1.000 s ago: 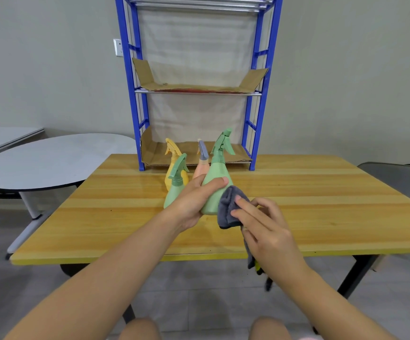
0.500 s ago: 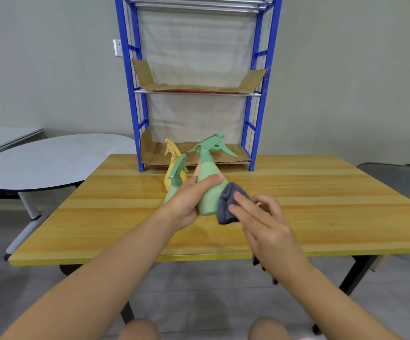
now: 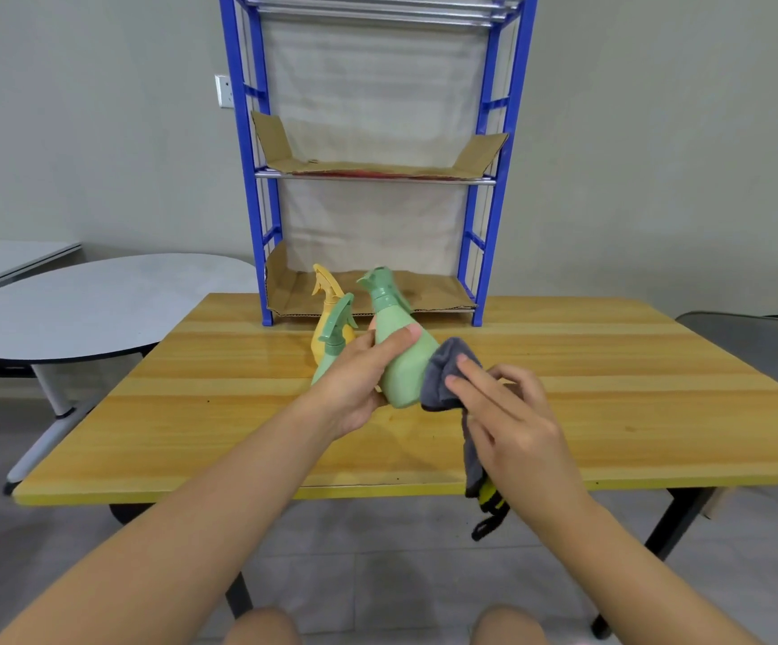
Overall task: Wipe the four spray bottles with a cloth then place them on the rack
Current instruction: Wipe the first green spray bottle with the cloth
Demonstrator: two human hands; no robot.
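— Where was the green spray bottle [image 3: 403,360]?

— Tilted above the bench [image 3: 610,365], the left hand [image 3: 359,379] wrapped round it while the right hand [image 3: 508,421] pinched the grey cloth [image 3: 445,374] against its side.

— And progress?

— Early, I'd say: the rack [image 3: 482,290] held no bottles; a second green bottle [image 3: 333,339] and a yellow bottle [image 3: 326,314] waited behind. A fourth wasn't visible.

Three spray bottles show: two green, the held green bottle [image 3: 403,360] and a smaller green bottle [image 3: 334,337], plus one yellow bottle [image 3: 326,314] (a sliver of pink behind may be a fourth). One grey cloth [image 3: 447,372]. One blue rack [image 3: 489,179]. One wooden desk [image 3: 610,388]. Two hands.
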